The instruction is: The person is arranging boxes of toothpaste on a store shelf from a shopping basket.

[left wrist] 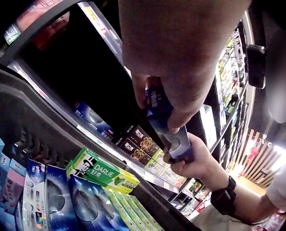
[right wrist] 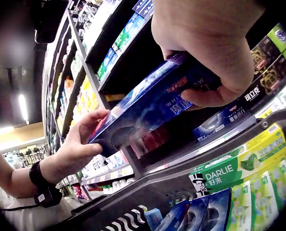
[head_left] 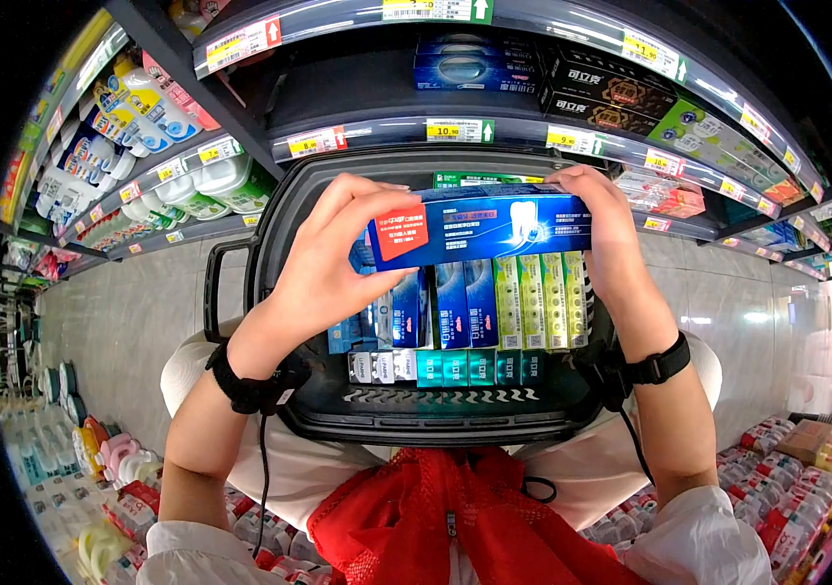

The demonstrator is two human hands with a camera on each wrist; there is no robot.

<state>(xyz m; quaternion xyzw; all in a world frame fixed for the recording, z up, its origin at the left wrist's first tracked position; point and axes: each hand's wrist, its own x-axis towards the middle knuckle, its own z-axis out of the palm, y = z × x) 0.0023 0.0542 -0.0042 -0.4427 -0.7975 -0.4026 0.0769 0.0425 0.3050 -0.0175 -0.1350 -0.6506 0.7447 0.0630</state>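
1. Above the crate (head_left: 435, 426), the left hand (head_left: 330, 246) grips one end of a blue box (head_left: 479, 234) and the right hand (head_left: 613, 232) the other, fingers bent round it;
2. below, inside the crate, teal packs (head_left: 455, 369) line the near side; green packs (head_left: 538, 302) sit just beyond;
3. past the crate, a shelf (head_left: 348, 102) bears black boxes (head_left: 596, 93).

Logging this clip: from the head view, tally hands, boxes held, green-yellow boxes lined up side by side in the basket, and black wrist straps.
Hands (left hand, right hand): 2
Held blue box: 1
Green-yellow boxes: 4
Black wrist straps: 2
Total: 9
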